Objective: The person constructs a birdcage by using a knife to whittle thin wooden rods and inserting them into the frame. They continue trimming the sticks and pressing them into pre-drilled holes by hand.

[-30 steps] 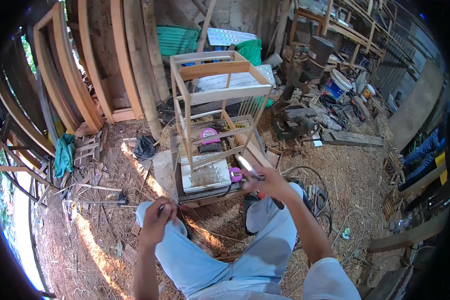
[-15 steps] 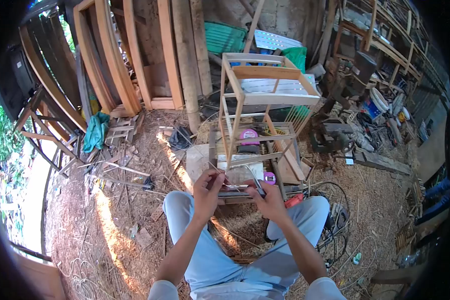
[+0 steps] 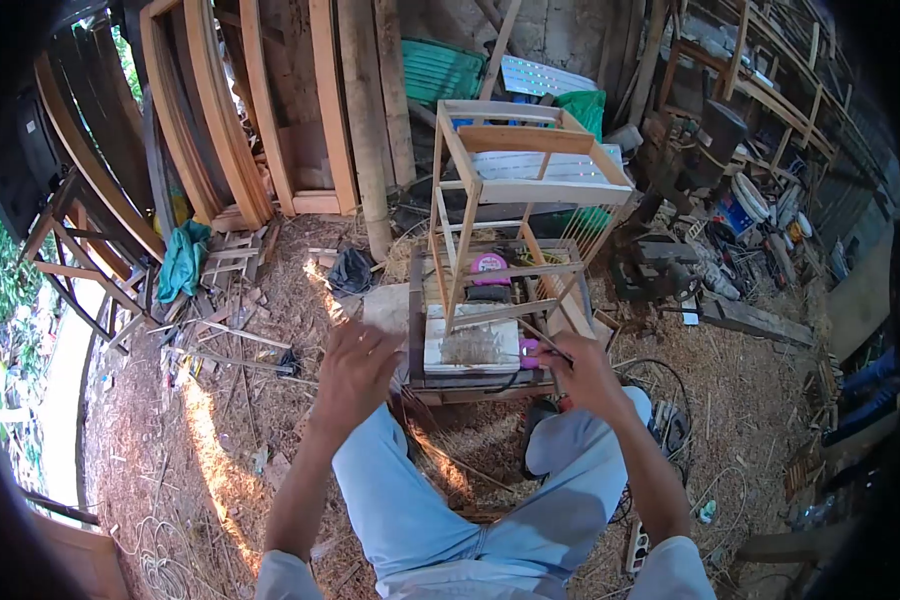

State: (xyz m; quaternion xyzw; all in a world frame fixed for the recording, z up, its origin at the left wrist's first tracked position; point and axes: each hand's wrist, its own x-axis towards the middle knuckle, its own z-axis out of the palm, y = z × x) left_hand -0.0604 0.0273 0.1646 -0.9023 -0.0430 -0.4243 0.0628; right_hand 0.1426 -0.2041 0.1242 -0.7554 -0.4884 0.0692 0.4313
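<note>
A small wooden frame (image 3: 530,191) with thin slats on its right side stands on a low work table (image 3: 440,381). On the table lie a stained white board (image 3: 473,343) and a pink round item (image 3: 488,264). My left hand (image 3: 358,365) is raised at the table's left front corner, its fingers somewhat apart and nothing visible in them. Near the table's right front corner, my right hand (image 3: 588,372) is closed on a thin dark tool (image 3: 544,335) that points up and left. A purple item (image 3: 529,352) is just left of its fingers.
Curved wooden frames (image 3: 215,110) lean at the back left beside a post (image 3: 363,130). A green cloth (image 3: 183,262) and scrap sticks lie on the left. Cables (image 3: 685,400) run on the floor at right, near a timber (image 3: 755,320) and a bucket (image 3: 735,213).
My hands have moved apart: the left went left and up off the table's front, the right went right with the tool. The view has shifted slightly, and the white board is uncovered.
</note>
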